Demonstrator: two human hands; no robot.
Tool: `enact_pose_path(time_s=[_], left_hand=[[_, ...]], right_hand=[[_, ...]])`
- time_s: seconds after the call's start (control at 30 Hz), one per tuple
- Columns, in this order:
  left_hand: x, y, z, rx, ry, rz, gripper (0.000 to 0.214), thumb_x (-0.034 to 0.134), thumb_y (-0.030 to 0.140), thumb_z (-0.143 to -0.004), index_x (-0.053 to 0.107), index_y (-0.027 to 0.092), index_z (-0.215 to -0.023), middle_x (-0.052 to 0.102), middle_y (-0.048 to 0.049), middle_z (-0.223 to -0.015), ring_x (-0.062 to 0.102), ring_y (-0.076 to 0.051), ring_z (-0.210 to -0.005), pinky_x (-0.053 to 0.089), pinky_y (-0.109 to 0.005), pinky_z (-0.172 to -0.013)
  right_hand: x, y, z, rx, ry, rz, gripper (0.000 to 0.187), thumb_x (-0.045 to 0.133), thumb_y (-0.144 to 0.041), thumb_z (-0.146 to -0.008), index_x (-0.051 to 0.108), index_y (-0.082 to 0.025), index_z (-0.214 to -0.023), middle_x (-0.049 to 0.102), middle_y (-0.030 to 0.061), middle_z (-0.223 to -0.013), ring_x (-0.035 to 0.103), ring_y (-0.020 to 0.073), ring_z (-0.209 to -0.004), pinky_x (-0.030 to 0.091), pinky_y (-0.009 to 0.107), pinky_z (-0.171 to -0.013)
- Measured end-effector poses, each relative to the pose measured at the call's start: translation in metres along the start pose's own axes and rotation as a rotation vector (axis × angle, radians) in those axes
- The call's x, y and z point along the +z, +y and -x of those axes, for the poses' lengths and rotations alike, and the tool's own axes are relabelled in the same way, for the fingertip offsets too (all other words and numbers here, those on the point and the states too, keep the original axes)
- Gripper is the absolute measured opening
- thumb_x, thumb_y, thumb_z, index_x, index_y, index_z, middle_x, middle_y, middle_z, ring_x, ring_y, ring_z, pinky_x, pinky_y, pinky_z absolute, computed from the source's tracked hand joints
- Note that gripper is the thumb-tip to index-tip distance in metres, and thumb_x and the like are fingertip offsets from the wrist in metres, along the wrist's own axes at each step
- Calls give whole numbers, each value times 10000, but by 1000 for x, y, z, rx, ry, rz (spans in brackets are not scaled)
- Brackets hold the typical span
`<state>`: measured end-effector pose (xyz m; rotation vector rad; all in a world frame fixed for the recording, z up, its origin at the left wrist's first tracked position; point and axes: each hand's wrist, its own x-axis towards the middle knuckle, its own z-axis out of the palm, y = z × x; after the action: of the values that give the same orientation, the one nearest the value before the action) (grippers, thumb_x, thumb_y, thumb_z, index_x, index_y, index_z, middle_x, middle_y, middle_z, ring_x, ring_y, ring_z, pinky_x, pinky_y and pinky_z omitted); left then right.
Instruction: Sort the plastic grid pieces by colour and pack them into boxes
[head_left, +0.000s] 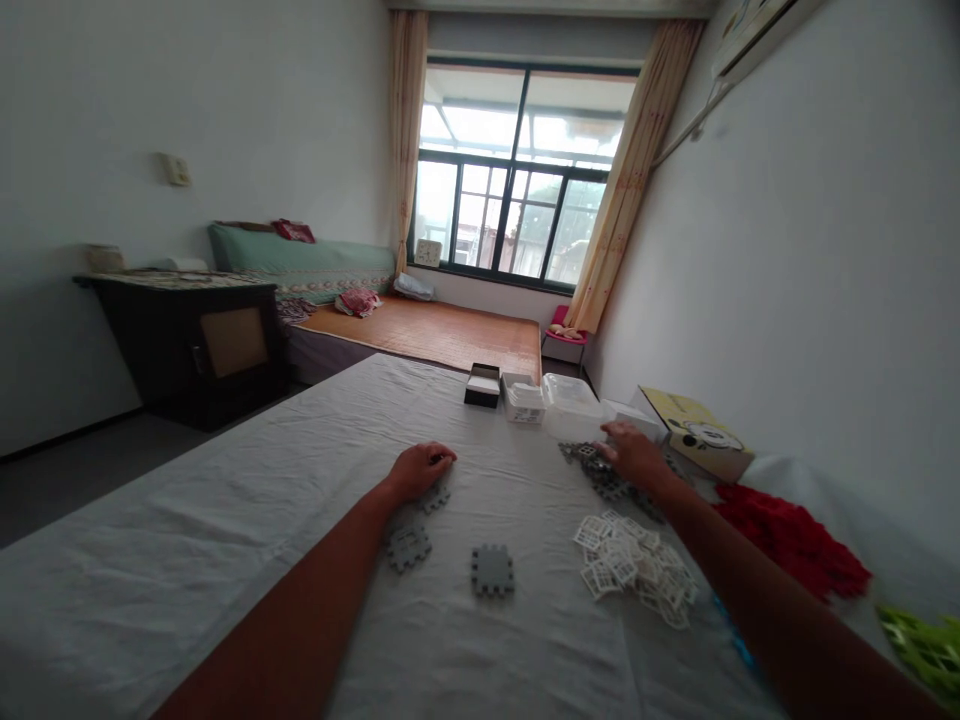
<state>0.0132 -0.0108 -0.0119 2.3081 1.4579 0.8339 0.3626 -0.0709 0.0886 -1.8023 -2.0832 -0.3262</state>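
1. My right hand point(630, 452) is over the pile of dark gray pieces point(611, 487), which lies directly beneath my fingers and wrist. The pile's long axis slants from far left to near right. My right hand is clearly the nearer one; my left is well apart, across bare white cloth point(532, 490).
2. My right fingers reach forward over the pile. I cannot tell whether they grip a piece.
3. My left hand point(421, 472) rests low over the cloth, fingers curled in narrowly. Whether something small is inside them, I cannot tell.
4. Loose gray tiles with notched edges: three. One, the partly covered tile point(436, 500), is just beside my left hand; the second tile point(409, 548) lies nearer me, by my left forearm; the gray square point(493, 571) lies between my forearms, roughly equal-sided, with no clear long axis.
5. Other heaps: three. The white lattice pieces point(634, 565) lie on the near side of the gray pile, overlapping too much to count; the red heap point(795, 540) and green heap point(926, 645) lie beyond my right forearm.
6. Containers along the far edge: five. From left, a black box point(482, 387), white tray point(523, 402), clear tub point(571, 405), white box point(642, 416) and yellow box point(694, 430).
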Motion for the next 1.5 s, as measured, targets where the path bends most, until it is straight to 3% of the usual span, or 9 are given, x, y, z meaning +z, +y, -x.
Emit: enact_pose_path(time_s=[0.2, 0.33, 0.47, 0.63, 0.73, 0.93, 1.13, 1.43, 1.5], left_hand=[[-3, 6, 3, -6, -17, -9, 295, 468, 337, -823, 708, 222, -951, 710, -15, -970, 628, -173, -887, 444, -226, -791], [-4, 7, 4, -1, -17, -13, 288, 476, 334, -820, 710, 226, -951, 710, -10, -980, 627, -169, -897, 442, -222, -805], [-3, 6, 3, 3, -16, -6, 286, 479, 347, -816, 715, 233, -930, 710, -9, -979, 626, -174, -894, 444, -231, -798], [-4, 6, 3, 1, -7, 28, 284, 489, 354, -804, 721, 239, -921, 711, -10, -977, 625, -188, -894, 444, -243, -787], [-5, 8, 3, -25, -3, 54, 273, 502, 348, -794, 725, 246, -914, 713, -4, -975, 624, -190, -892, 441, -244, -790], [-5, 8, 3, -43, -5, 55, 281, 495, 321, -798, 727, 229, -926, 718, -14, -962, 630, -188, -880, 448, -237, -767], [-4, 6, 2, -13, -7, 33, 290, 486, 319, -803, 725, 221, -934, 716, -21, -967, 631, -188, -888, 449, -240, -775], [-3, 6, 2, -43, 20, 137, 267, 508, 313, -777, 729, 221, -897, 720, -20, -945, 632, -191, -874, 456, -256, -773], [-1, 4, 0, -102, 68, 302, 258, 540, 326, -753, 728, 201, -878, 724, -33, -913, 633, -198, -871, 464, -272, -779]], right_hand=[[26, -97, 54, -580, -501, -455, 593, 696, -449, -689, 527, -258, -1223, 609, 52, -1161, 558, 229, -1020, 457, 344, -881], [15, -125, 77, -650, -538, -501, 507, 681, -348, -732, 520, -389, -1211, 608, -6, -1150, 526, 197, -1065, 410, 297, -939], [15, -84, 57, -552, -419, -337, 450, 670, -259, -711, 583, -309, -1150, 631, 23, -1108, 531, 216, -1041, 420, 321, -917], [15, 18, 10, -40, -153, -94, 372, 614, -236, -741, 608, -179, -1107, 641, 102, -1104, 544, 255, -1043, 406, 379, -935], [6, 49, -4, 39, -137, -96, 267, 553, -262, -800, 642, -195, -1043, 662, 115, -1048, 592, 251, -959, 441, 380, -873], [26, 3, -6, -74, -309, -253, 237, 512, -342, -843, 674, -221, -966, 697, 73, -926, 632, 195, -813, 477, 308, -751], [60, -54, 25, -281, -553, -419, 273, 707, -309, -662, 656, -212, -911, 661, 21, -897, 594, 131, -702, 448, 233, -654], [18, -18, 21, -229, -681, -427, 210, 643, -403, -712, 644, -195, -685, 595, -29, -587, 489, 95, -525, 329, 199, -483], [12, -24, 16, -208, -587, -325, 208, 646, -413, -712, 663, -209, -679, 641, -4, -637, 529, 117, -563, 361, 220, -523]])
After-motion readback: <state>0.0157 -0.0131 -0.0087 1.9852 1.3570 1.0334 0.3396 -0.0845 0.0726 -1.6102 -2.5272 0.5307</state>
